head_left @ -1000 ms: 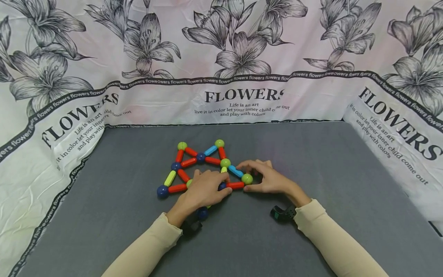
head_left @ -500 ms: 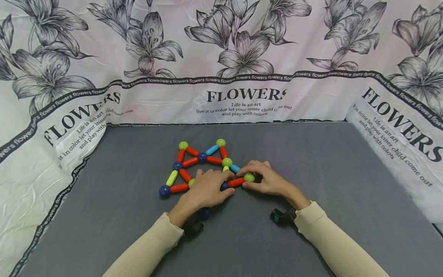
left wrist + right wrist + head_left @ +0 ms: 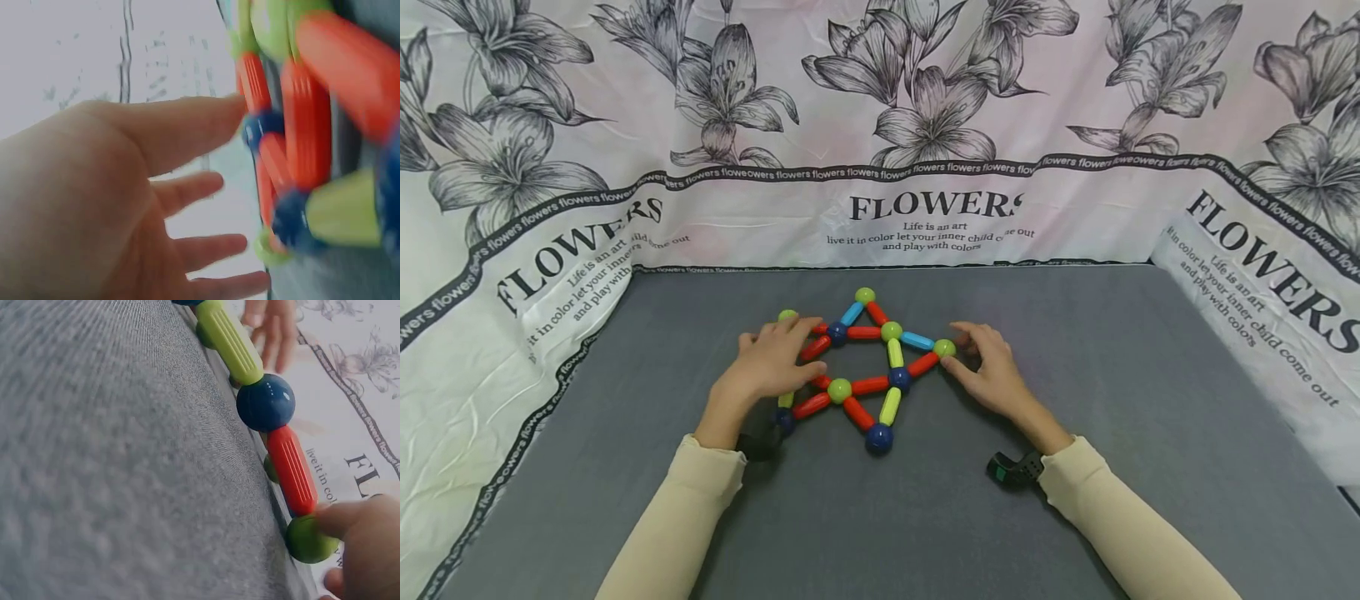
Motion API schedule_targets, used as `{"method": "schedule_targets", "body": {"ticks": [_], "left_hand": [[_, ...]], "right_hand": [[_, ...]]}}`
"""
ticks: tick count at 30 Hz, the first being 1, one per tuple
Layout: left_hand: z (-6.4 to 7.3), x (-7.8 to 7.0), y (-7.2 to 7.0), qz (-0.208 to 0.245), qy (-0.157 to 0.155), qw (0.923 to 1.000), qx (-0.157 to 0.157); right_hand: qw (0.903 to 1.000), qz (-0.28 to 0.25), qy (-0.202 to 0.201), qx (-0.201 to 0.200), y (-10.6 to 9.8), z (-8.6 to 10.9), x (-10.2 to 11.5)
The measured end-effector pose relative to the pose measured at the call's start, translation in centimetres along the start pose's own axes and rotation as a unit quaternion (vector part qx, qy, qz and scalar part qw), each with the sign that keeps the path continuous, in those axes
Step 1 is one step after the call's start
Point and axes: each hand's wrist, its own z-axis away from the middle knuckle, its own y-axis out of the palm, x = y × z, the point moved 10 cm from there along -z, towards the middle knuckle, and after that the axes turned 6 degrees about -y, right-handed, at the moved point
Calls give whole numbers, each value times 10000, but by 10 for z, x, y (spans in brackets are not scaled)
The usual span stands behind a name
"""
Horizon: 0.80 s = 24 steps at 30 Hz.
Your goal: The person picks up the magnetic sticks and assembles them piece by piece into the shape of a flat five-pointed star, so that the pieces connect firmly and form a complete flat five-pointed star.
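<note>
A flat figure of magnetic rods (image 3: 870, 385) in red, yellow-green and light blue, joined by green and dark blue balls, lies on the grey cloth. My right hand (image 3: 988, 371) pinches the green ball (image 3: 944, 348) at its right corner between thumb and finger. In the right wrist view the thumb touches that green ball (image 3: 311, 540) where a red rod (image 3: 292, 470) joins it. Over the left part my left hand (image 3: 767, 358) spreads its fingers, hiding some rods and a ball. The left wrist view shows these fingers (image 3: 206, 247) straight, the top one overlapping a red rod (image 3: 255, 84).
Grey cloth (image 3: 1000, 533) covers the table around the figure. A white curtain (image 3: 760, 217) with printed flowers and lettering rises behind and along both sides. Black bands (image 3: 1015, 469) sit on the wrists. A dark blue ball (image 3: 879, 438) forms the figure's near corner.
The figure has turned counter-clockwise: its right corner went away from me, its near corner to the right. My left hand moved from its middle to its left side; my right hand stayed with the ball.
</note>
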Motion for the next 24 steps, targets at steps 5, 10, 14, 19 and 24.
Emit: {"method": "schedule_targets", "body": {"ticks": [5, 10, 14, 19, 24], "left_hand": [[-6, 24, 3, 49, -331, 9991, 277], [-7, 26, 4, 182, -420, 9988, 167], [-7, 26, 8, 188, -646, 9972, 320], [-8, 25, 13, 4, -692, 9960, 557], [-6, 24, 14, 78, -414, 9961, 780]], "right_hand": [[9996, -291, -17, -71, 1, -1, 15], [9868, -523, -1001, 1158, 39, 8, 66], [9669, -146, -1719, 1881, 63, 21, 100], [9606, 553, -1919, 1934, 69, 27, 108], [9607, 631, -1860, 1961, 62, 24, 92]]}}
